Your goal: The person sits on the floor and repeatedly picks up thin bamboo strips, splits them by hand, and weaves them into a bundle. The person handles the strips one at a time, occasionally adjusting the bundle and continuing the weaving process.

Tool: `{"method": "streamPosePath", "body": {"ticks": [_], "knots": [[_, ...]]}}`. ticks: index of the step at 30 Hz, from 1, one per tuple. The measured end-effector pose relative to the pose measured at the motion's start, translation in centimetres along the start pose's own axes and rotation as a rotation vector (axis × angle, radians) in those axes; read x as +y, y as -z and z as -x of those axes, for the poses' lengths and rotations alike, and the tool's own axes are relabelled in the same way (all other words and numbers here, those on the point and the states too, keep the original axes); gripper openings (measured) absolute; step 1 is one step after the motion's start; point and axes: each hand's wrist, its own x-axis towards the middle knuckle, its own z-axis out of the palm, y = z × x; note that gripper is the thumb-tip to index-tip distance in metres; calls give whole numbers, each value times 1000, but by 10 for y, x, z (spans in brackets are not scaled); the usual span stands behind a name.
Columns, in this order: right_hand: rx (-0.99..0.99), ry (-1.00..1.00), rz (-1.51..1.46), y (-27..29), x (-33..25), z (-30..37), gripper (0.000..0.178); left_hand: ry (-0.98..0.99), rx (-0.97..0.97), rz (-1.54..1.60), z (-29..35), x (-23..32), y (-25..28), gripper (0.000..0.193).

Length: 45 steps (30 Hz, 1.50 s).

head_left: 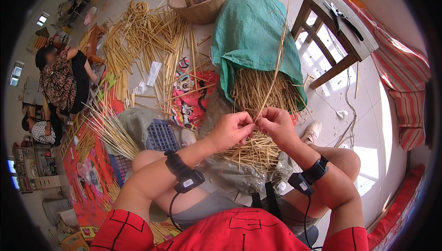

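My left hand (234, 129) and my right hand (275, 124) meet in front of me, fingers pinched close together. Between them is a long straw stalk (278, 55), which rises from the fingertips toward the upper right. My right thumb and forefinger close on its lower end. What the left fingertips hold is too small to make out. Below the hands lies a heap of short cut straw (255, 154) on clear plastic. Just beyond them, a bundle of straw (264, 90) sticks out of a green woven sack (253, 25).
A wicker basket (202, 5) stands at the far side, beside loose straw stalks (147, 34) on the floor. Pliers (343, 21) rest on a wooden stool (322, 2) at right. A blue plastic crate (162, 135) sits left of my knee. Another person (64, 78) sits at left.
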Motion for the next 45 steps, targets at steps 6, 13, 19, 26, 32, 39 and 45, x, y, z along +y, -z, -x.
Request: {"method": "streamPosePath", "body": {"ticks": [6, 13, 19, 26, 32, 39, 45], "knots": [[33, -37, -26, -3, -4, 1, 5, 18, -12, 59, -1, 2, 4, 12], [35, 23, 130, -3, -2, 2, 5, 3, -4, 4, 1, 2, 0, 12], [59, 83, 122, -1, 10, 2, 4, 2, -23, 13, 0, 0, -2, 12], [86, 56, -28, -2, -3, 1, 9, 4, -32, 74, -1, 0, 3, 14], [241, 160, -76, 16, -24, -11, 12, 50, -29, -30, 2, 0, -2, 12], [249, 196, -86, 21, -31, -11, 12, 1, 33, -127, 2, -2, -2, 12], [224, 187, -109, 25, -23, -12, 13, -25, 21, -190, 4, 1, -4, 12]]}}
